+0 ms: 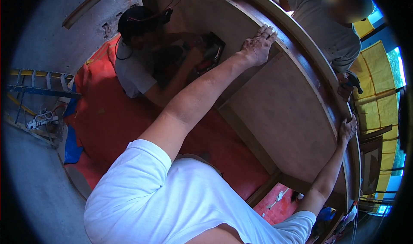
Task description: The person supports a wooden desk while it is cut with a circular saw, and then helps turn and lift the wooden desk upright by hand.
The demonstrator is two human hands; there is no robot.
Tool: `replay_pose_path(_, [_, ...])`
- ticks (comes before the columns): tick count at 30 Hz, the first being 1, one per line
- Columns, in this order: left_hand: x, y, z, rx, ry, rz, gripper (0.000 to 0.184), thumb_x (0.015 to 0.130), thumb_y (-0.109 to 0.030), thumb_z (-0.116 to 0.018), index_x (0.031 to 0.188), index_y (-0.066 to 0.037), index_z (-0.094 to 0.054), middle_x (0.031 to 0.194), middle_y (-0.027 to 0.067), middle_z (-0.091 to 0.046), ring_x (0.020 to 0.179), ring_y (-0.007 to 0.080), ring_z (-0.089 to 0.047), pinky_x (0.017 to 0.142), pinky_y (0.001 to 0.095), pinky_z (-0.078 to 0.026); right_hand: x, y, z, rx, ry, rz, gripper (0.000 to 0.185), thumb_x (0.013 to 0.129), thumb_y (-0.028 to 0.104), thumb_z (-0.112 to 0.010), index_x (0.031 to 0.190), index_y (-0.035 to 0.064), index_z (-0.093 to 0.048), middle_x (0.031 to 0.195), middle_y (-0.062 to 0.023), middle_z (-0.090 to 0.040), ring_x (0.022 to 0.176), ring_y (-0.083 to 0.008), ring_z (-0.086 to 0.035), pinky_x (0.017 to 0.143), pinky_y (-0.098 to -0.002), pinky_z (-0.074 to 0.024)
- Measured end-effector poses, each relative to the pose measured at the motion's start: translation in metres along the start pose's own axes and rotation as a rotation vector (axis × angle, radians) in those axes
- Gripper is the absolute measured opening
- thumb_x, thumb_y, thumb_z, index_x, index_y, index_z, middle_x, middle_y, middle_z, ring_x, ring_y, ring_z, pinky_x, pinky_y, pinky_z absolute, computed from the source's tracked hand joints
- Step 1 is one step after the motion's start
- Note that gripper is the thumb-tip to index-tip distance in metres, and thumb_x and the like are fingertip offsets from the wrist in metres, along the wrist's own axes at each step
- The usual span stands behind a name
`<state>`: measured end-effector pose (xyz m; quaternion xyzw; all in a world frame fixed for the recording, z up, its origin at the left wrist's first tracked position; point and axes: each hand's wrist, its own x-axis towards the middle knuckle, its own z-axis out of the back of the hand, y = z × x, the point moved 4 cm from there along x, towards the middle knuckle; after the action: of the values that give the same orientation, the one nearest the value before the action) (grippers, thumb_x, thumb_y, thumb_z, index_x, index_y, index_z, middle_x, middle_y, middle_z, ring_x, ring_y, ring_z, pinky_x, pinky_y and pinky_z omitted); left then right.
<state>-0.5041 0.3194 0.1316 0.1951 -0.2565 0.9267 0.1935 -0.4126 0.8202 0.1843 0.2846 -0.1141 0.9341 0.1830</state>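
A large curved wooden frame with pale panels stands before me, with a dark wooden rim along its top. My left hand rests on the upper part of the panel, fingers stretched out toward the rim. Farther along, my right hand is closed round the rim, its fingertips partly hidden. Between my hands, on the outer side, a co-worker's hand holds a dark tool, perhaps a hammer.
A co-worker in a cap crouches inside the frame, hands at a dark red-and-black object. Another person leans over the outer side. Red sheeting covers the floor. A ladder is at left; yellow sheeting hangs right.
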Motion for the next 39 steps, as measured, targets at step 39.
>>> replay_pose_path(39, [-0.003,-0.003,0.000,0.006,0.047,0.028,0.065,0.083,-0.010,-0.050,0.143,-0.013,-0.025,0.151,0.0089,-0.016,0.140,0.0258,-0.012,0.110,0.0451,-0.027,0.005,-0.015,-0.001,0.306,-0.293,0.045,0.045,0.091,0.032,-0.050,0.127,0.0048,-0.049,0.127,-0.0198,-0.050,0.120,-0.0321,-0.045,0.101,-0.0421,-0.0347])
